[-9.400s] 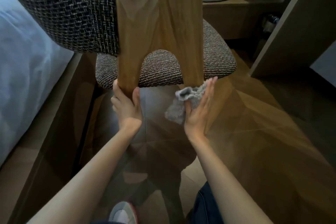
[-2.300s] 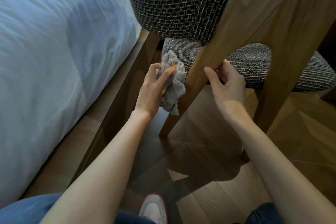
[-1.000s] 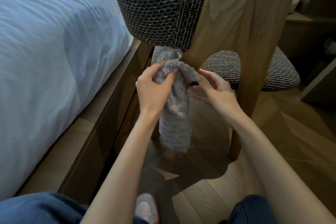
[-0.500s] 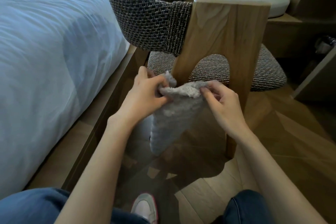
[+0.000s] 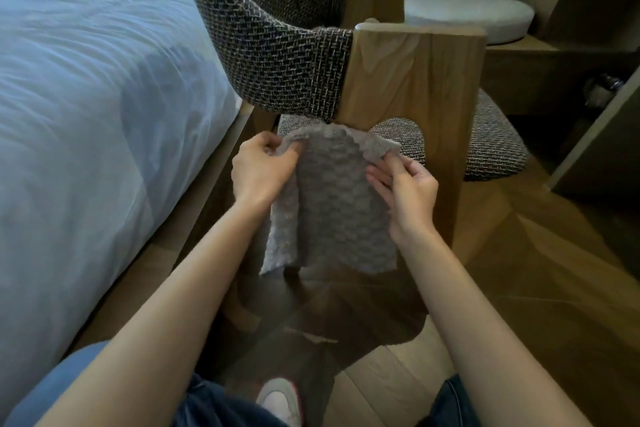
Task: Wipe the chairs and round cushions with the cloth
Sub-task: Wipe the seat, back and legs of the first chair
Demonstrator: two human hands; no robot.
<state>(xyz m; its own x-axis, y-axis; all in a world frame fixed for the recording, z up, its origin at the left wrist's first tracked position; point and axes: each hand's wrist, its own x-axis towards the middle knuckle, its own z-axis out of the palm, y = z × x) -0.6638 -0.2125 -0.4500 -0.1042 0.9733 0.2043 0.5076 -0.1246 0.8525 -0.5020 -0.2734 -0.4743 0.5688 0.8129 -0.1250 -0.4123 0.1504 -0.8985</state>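
The cloth [image 5: 332, 198] is spread open between both hands, held up in front of the chair [image 5: 415, 87] and hanging free above the floor [image 5: 540, 288]. The left hand [image 5: 259, 173] pinches its upper left corner, fingers [image 5: 273, 144] curled over the edge and the thumb pressed into the fabric. The right hand [image 5: 405, 191] pinches the upper right corner, thumb on the near face and the other fingers [image 5: 377, 182] lying against the cloth. The top edge arches between the two grips and comes up close to the lower rim of the chair's backrest [image 5: 277, 52]; whether it touches cannot be told. The left side folds back on itself into a narrow hanging flap, and the bottom edge ends roughly straight.

The cloth is grey and nubby, with a soft, bumpy, waffle-like pile. The chair has a broad flat side panel of light brown wood with clear grain, cut with an arch at its foot. The curved backrest, in a coarse dark-and-pale basket weave, wraps into that panel, and the seat [image 5: 495, 142] has the same weave, showing through the arch and to the right. Behind the chair a round cushion [image 5: 467, 17], smooth and white, sits on a wooden ledge [image 5: 519, 48]. On the left lies a bed [image 5: 86, 114] under a wrinkled white cover. The floor is wood planks set at angles. Lower down, a pale shoe [image 5: 280, 399] with a reddish rim shows between knees in blue denim [image 5: 69, 385]
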